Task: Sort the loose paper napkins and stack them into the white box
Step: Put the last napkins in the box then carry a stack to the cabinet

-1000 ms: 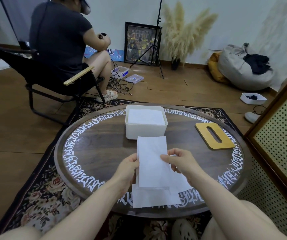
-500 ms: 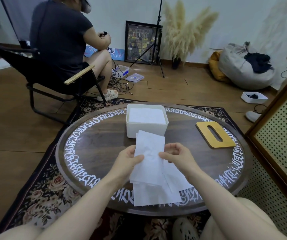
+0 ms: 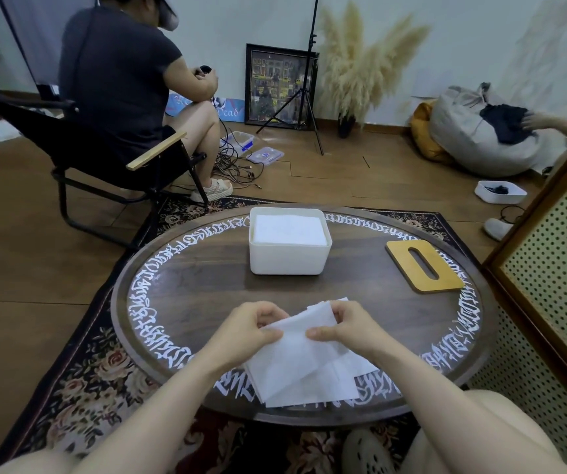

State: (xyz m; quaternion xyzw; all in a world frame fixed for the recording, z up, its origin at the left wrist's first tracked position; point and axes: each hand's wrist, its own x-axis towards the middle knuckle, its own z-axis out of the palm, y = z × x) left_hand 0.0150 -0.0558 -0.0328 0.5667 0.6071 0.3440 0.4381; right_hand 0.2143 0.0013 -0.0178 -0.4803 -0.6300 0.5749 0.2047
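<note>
A white box point(image 3: 289, 260) stands near the middle of the round dark table point(image 3: 189, 295), filled almost to the rim with flat napkins. At the table's near edge my left hand point(image 3: 253, 325) and my right hand point(image 3: 340, 328) both pinch one white paper napkin point(image 3: 295, 347), bent over between them. Beneath it lie a few more loose napkins point(image 3: 313, 390), partly hidden by the held one.
A wooden lid with a slot point(image 3: 424, 265) lies on the table at the right. A person sits in a folding chair point(image 3: 80, 159) behind the table on the left. A perforated cabinet point(image 3: 555, 278) stands close on the right. Another person's hand reaches toward a beanbag point(image 3: 473, 131).
The napkin was held upright and flat between my hands. Both hands have lowered it toward the near edge and folded it over.
</note>
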